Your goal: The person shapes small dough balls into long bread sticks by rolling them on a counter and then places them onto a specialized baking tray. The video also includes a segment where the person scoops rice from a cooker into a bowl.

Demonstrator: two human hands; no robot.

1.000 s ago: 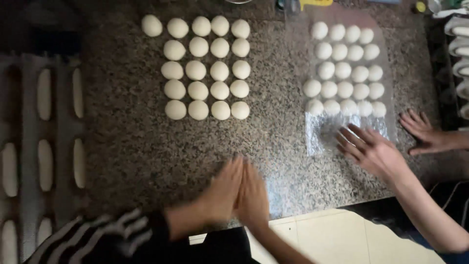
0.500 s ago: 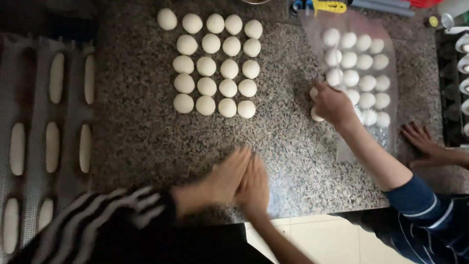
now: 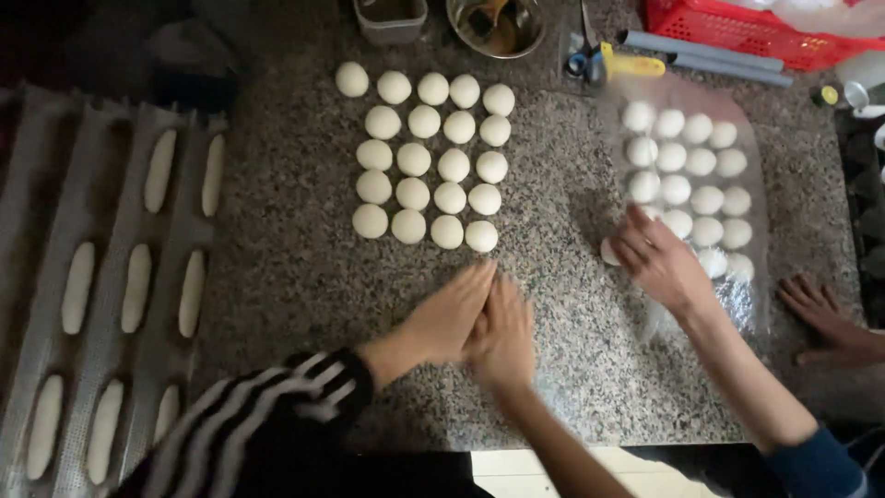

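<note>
Dough shaping, partway through. Left hand (image 3: 449, 318) and right hand (image 3: 502, 334) pressed flat together, palm to palm, near edge of granite counter (image 3: 286, 277); whether a dough piece sits between the palms cannot tell, blurred.

Done: long dough sticks (image 3: 138, 286) lying in channels of perforated tray (image 3: 41, 323), far left, most channels filled. Left to do: block of round dough balls (image 3: 429, 166) in rows mid-counter, just beyond the hands, untouched.

Second batch of balls (image 3: 687, 189) on clear plastic sheet (image 3: 747, 295) at right; co-worker's hand (image 3: 659, 258) spread over nearest ball there, other hand (image 3: 820, 309) flat on counter.

Far edge: metal bowl (image 3: 493, 26) with brownish contents, small tub (image 3: 392, 18) contents unclear, red basket (image 3: 737, 32) contents hidden.
</note>
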